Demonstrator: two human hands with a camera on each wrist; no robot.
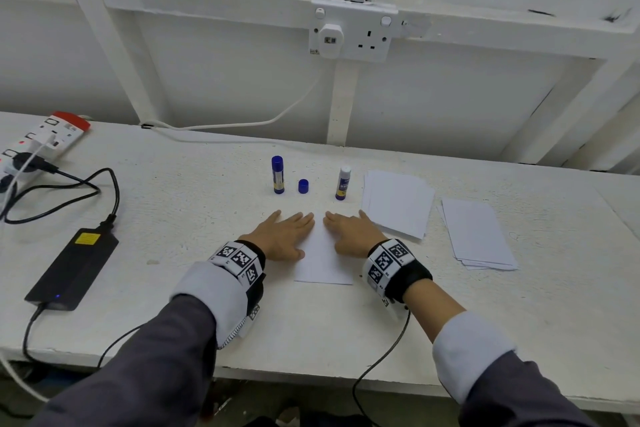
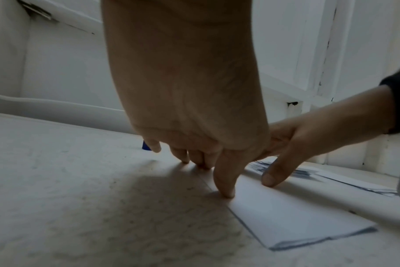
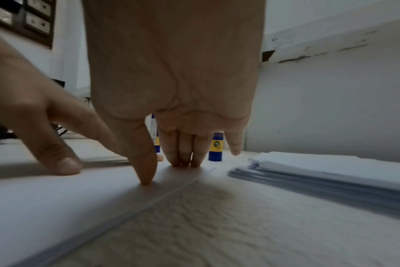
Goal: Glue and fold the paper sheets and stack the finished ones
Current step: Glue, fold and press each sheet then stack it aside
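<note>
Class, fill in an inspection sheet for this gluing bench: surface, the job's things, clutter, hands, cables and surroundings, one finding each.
Surface: white textured bench, rough finish.
Job's things: folded paper sheet flat under both hands; two paper stacks to its right; capped glue stick, uncapped glue stick and loose blue cap upright behind.
Clutter: black power adapter; power strip.
Hands: left hand and right hand press the sheet with straight fingers; no grip.
Cables: black cable looped at left; white cable along the wall.
Surroundings: white wall, double wall socket.
</note>
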